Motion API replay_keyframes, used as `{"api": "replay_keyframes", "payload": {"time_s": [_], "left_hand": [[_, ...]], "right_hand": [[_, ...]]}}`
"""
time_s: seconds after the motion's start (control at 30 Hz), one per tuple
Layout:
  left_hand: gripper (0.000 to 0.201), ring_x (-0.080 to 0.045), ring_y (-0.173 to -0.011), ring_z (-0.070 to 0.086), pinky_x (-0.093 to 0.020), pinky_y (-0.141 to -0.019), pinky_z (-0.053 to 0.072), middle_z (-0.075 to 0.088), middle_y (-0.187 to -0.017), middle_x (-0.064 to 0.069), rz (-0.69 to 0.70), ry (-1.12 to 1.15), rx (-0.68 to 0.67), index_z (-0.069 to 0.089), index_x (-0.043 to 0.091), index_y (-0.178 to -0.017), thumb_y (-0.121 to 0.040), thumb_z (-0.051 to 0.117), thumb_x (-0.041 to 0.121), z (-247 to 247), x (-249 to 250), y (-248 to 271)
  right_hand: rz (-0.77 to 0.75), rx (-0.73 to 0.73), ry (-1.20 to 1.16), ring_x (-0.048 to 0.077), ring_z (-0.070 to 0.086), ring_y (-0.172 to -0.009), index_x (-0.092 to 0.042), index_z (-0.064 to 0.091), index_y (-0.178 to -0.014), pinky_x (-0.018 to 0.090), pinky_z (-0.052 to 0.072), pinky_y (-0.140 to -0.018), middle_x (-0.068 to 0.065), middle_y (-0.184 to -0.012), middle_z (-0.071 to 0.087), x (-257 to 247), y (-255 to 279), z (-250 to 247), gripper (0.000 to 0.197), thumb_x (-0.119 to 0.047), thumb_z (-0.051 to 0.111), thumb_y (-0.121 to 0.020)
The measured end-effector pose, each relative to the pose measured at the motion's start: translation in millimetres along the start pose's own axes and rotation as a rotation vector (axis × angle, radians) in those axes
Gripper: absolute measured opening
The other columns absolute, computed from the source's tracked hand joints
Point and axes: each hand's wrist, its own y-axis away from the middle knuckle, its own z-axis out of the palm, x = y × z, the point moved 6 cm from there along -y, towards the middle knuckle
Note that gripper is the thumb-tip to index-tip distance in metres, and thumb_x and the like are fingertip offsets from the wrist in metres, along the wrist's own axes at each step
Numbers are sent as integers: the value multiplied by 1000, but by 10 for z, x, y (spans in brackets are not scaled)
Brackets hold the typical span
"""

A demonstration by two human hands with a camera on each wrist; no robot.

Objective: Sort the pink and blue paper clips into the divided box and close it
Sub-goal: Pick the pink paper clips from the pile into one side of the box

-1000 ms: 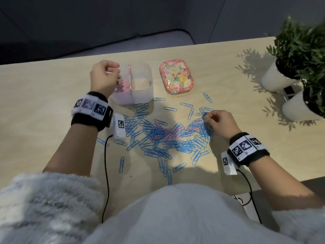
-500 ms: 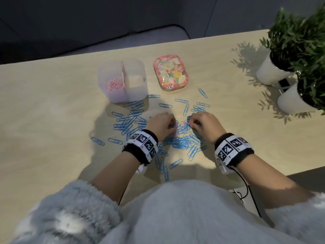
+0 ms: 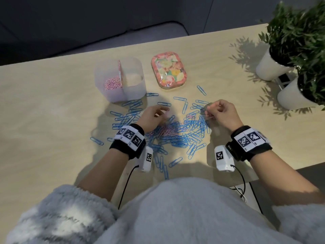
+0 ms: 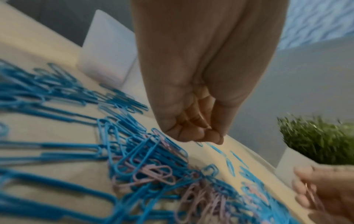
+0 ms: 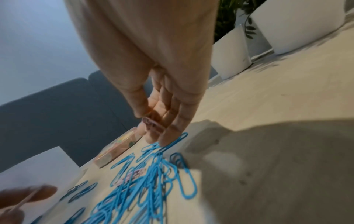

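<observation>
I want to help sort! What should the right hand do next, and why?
Probably carry its pink clip to the box. The right hand already pinches it, and the other sorted pink clips lie in the left half.

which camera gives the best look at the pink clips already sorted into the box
The head view: it looks down into the divided box, where pink clips fill its left compartment. Both wrist views catch only the box's outer wall.

Right hand (image 5: 153, 91) pinches a pink paper clip (image 5: 153, 125) above scattered blue paper clips (image 5: 153, 174) on a pale table (image 5: 268, 106).
</observation>
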Motion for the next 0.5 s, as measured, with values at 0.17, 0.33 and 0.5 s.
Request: {"api": "replay_keyframes", "payload": {"time_s": [0.17, 0.33, 0.5], "left_hand": [[24, -5, -37, 40, -19, -46, 33, 44, -64, -2, -256, 398, -9, 52, 11, -70, -88, 39, 1, 57, 10, -13], [36, -9, -41, 35, -23, -47, 27, 40, -58, -2, -155, 239, -28, 36, 17, -61, -97, 42, 19, 90, 93, -2], [20, -28, -86, 58, -30, -73, 37, 63, -84, -8, 8, -342, -30, 59, 8, -87, -94, 44, 18, 219, 102, -21]], "right_hand": [[-146, -126, 385, 5, 53, -53, -16, 60, -70, 18, 40, -58, 6, -68, 59, -58, -64, 294, 21, -1, 56, -86], [-220, -261, 837, 20, 52, -72, -18, 62, -77, 27, 37, -65, -3, -71, 56, -95, -51, 559, 9, -21, 70, -76], [-181, -241, 802, 23, 55, -73, -18, 59, -73, 31, 42, -67, -4, -67, 57, -27, -117, 484, 11, -19, 60, -83]]}}
